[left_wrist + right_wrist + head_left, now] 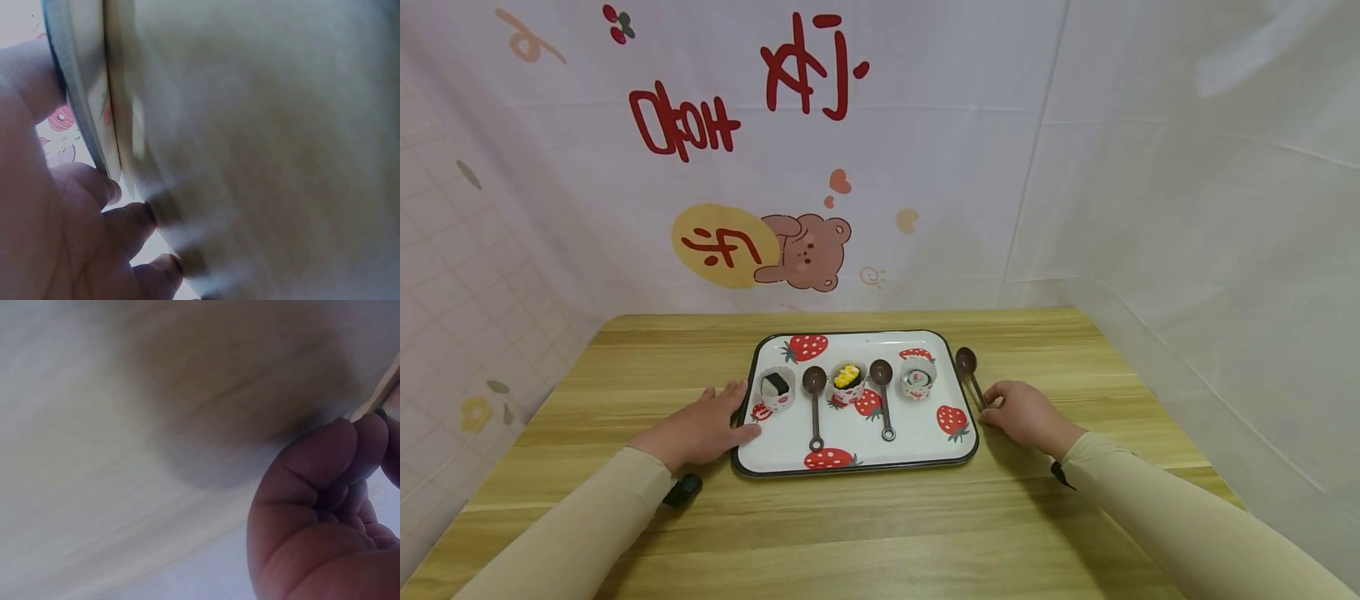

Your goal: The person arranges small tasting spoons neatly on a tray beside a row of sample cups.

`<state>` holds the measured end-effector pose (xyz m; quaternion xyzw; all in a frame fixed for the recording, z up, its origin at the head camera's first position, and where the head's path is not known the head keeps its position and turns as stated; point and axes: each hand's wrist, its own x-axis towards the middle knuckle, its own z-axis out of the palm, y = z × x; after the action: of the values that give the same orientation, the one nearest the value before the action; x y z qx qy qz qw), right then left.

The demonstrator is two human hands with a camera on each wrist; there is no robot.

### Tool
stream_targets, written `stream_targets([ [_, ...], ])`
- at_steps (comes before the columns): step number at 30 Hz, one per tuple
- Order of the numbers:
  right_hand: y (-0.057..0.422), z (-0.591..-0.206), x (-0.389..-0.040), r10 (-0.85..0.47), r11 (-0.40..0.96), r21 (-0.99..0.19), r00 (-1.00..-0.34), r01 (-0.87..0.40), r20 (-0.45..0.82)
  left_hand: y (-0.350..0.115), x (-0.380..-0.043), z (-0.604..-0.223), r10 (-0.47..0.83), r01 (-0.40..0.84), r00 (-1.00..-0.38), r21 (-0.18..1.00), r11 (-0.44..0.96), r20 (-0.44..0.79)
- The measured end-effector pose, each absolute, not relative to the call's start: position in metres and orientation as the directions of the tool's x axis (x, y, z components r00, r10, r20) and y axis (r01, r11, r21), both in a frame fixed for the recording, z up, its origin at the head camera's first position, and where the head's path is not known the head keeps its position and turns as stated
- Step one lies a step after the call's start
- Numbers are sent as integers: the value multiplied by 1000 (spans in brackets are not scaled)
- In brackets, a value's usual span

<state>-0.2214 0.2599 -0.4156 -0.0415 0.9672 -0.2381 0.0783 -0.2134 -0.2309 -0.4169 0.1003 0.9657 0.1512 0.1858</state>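
Note:
Thumb and fingers of my right hand (1024, 414) pinch the handle of a dark brown spoon (967, 362) just right of the tray. The spoon's bowl points away from me, and in the right wrist view the curled fingers (312, 456) mostly hide its handle. My left hand (703, 425) rests at the left edge of a white strawberry-print tray (775, 457), thumb over the dark rim, relaxed fingers along the outside. On the tray lie a left spoon (815, 382) and a right spoon (881, 372), both brown, set between three paper cups.
The left cup (777, 390) contains a rice-ball-like piece, the middle cup (847, 383) a yellow-topped one, the right cup (917, 378) a round sushi-like one. Tray and spoons lie on a wooden table (880, 533). A printed white curtain (940, 167) hangs behind it.

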Motion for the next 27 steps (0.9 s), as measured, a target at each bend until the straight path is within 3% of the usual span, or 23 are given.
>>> stream_targets([
  [27, 246, -405, -220, -118, 812, -582, -989, -44, -90, -229, -213, -415, 249, 139, -913, 328, 934, -322],
])
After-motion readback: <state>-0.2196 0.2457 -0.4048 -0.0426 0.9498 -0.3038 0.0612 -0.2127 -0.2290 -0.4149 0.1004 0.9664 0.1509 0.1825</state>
